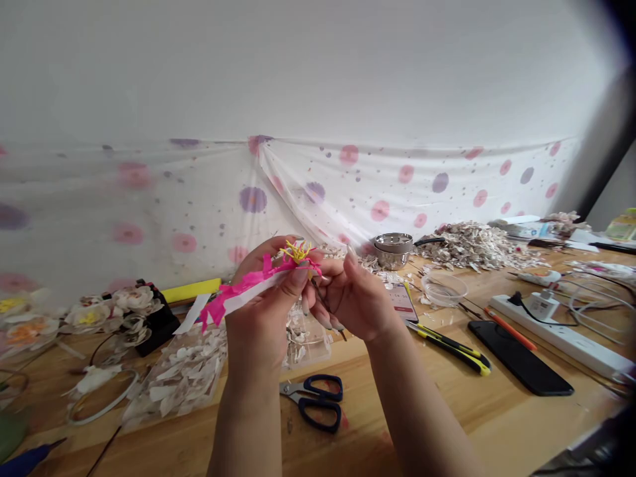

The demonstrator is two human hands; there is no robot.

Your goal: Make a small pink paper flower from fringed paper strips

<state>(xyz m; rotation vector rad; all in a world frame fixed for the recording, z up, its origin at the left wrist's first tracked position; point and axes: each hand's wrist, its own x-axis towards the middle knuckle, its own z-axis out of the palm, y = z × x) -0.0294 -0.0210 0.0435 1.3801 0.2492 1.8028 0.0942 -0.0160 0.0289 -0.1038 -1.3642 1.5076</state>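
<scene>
In the middle of the view I hold up a handmade flower centre with yellow stamens point(297, 251) on a thin dark stem point(319, 293). A bright pink fringed paper strip point(248, 286) with a white band along its lower edge runs out from its base to the left. My left hand point(265, 311) pinches the strip against the base, thumb in front. Just below the base, my right hand point(360, 298) has its fingers closed around the stem, with its thumb raised. Dark blue-handled scissors point(318, 401) lie on the wooden table point(368, 424) beneath my hands.
White petal pieces lie in a tray point(183, 371) at left, near finished flowers point(114, 310). To the right are a petal heap point(474, 245), metal bowl point(392, 250), clear dish point(444, 289), yellow-black cutter point(452, 348), black phone point(519, 358) and power strip point(561, 331).
</scene>
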